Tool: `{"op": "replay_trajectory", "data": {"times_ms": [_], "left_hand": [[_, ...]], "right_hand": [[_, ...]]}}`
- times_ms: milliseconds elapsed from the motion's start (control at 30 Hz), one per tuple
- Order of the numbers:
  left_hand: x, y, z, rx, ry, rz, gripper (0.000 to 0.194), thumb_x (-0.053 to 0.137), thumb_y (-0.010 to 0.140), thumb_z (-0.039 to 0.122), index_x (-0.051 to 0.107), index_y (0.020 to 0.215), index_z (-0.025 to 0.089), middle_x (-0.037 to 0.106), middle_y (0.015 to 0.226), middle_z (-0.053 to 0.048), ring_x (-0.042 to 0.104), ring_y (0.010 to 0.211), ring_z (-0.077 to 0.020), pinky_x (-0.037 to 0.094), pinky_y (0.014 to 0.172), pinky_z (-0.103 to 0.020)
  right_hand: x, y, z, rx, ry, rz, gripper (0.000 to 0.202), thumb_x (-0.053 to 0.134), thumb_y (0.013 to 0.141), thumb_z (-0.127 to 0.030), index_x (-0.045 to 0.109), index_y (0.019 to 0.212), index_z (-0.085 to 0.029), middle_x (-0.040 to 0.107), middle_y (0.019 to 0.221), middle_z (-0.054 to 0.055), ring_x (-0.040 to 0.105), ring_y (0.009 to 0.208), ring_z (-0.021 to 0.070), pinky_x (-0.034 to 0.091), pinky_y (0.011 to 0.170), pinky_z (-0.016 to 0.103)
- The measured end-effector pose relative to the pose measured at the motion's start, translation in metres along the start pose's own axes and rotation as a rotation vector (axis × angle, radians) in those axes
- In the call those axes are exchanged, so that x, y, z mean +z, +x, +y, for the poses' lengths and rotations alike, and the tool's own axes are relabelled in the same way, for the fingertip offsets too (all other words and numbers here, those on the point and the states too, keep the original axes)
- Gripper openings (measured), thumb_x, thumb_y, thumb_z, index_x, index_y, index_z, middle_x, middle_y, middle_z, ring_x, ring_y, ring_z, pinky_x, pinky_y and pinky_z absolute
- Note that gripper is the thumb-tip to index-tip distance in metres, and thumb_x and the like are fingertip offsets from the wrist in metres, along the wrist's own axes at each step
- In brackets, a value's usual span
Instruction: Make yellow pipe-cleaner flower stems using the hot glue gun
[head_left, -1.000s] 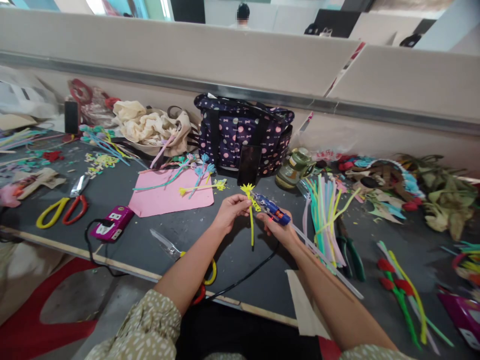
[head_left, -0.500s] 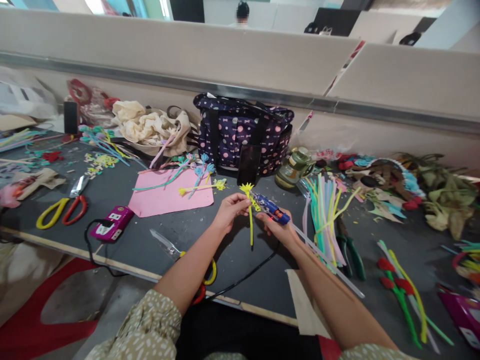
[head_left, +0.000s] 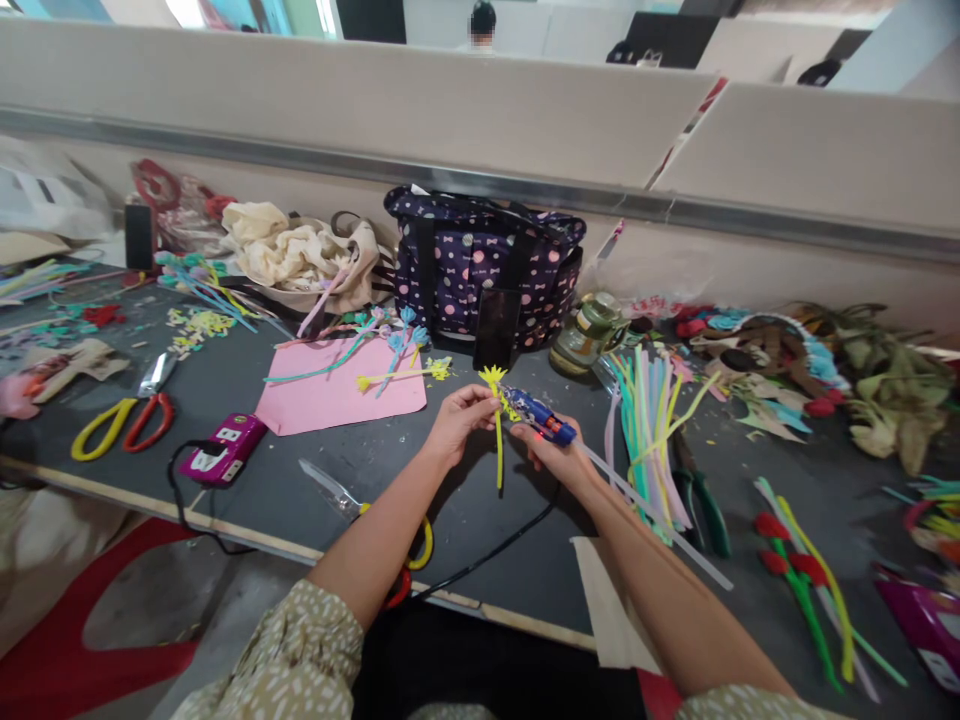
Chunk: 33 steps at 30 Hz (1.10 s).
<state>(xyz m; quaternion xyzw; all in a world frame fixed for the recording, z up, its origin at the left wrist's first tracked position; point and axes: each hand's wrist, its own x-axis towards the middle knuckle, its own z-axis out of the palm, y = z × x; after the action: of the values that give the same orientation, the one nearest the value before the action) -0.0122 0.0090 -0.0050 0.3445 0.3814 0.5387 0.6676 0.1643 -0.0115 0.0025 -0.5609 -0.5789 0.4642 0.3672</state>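
Between the fingers of my left hand [head_left: 463, 418] is a yellow pipe-cleaner flower [head_left: 499, 440], its petals up and its stem hanging down. My right hand [head_left: 551, 452] is wrapped round a blue glue gun [head_left: 541, 415], with a long glue stick [head_left: 652, 515] reaching out of its back. The gun's nozzle end is close beside the flower head; whether they touch I cannot make out. A pink sheet [head_left: 341, 390] with pipe-cleaner flowers on it lies to the left. Scissors [head_left: 330, 485] rest partly under my left forearm.
Behind my hands stand a phone [head_left: 495, 330], a dark patterned bag [head_left: 480, 250] and a bottle [head_left: 589, 335]. A pipe-cleaner bundle [head_left: 652, 440] and green-handled pliers [head_left: 701, 500] lie to the right. Leftward are a purple box [head_left: 225, 448] with a cord and more scissors [head_left: 127, 415].
Almost nothing differs. Both hands hold the flower and the glue gun in nearly the same place, and the view has shifted very slightly.
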Motion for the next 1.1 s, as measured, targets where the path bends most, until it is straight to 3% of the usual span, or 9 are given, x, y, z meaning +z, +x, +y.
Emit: {"op": "replay_trajectory", "data": {"times_ms": [267,467,600,833,1100], "left_hand": [[0.000,0.000,0.003,0.002,-0.019,0.022,0.029,0.081,0.061,0.031,0.065,0.079,0.015,0.062,0.067,0.001,0.057,0.057,-0.0081,0.047,0.056,-0.021],[0.002,0.000,0.007,-0.008,-0.075,0.077,0.027,0.081,0.060,0.029,0.065,0.076,0.016,0.060,0.064,0.002,0.055,0.054,-0.0067,0.045,0.052,-0.018],[-0.001,0.004,0.006,-0.029,-0.151,0.160,0.026,0.080,0.059,0.027,0.064,0.077,0.016,0.061,0.064,0.003,0.055,0.055,-0.0058,0.042,0.050,-0.016],[-0.008,0.010,0.005,-0.001,-0.250,0.314,0.029,0.079,0.056,0.025,0.061,0.076,0.016,0.057,0.060,0.005,0.052,0.050,-0.0048,0.039,0.046,-0.016],[-0.005,0.009,0.003,-0.009,-0.266,0.299,0.023,0.076,0.056,0.023,0.061,0.072,0.015,0.055,0.058,0.005,0.050,0.049,-0.0051,0.035,0.042,-0.017]], "right_hand": [[-0.003,0.007,0.004,0.001,-0.030,0.016,0.034,0.071,0.067,-0.051,0.059,0.070,-0.019,0.055,0.047,-0.002,0.048,0.035,0.0113,0.040,0.034,0.023],[-0.013,0.020,0.013,-0.073,0.016,0.230,0.033,0.067,0.070,-0.050,0.057,0.072,-0.019,0.057,0.057,-0.001,0.055,0.048,0.0133,0.046,0.048,0.025],[-0.015,0.029,0.020,-0.128,-0.040,0.281,0.026,0.063,0.072,-0.043,0.058,0.078,-0.019,0.055,0.061,-0.003,0.051,0.050,0.0116,0.043,0.050,0.024],[-0.007,0.038,0.025,-0.185,-0.303,0.234,0.019,0.055,0.075,-0.038,0.055,0.082,-0.020,0.057,0.067,-0.002,0.052,0.057,0.0137,0.043,0.059,0.026],[0.006,0.036,0.025,-0.190,-0.597,0.151,0.022,0.055,0.075,-0.032,0.055,0.094,-0.021,0.064,0.080,0.006,0.061,0.073,0.0217,0.041,0.064,0.027]]}}
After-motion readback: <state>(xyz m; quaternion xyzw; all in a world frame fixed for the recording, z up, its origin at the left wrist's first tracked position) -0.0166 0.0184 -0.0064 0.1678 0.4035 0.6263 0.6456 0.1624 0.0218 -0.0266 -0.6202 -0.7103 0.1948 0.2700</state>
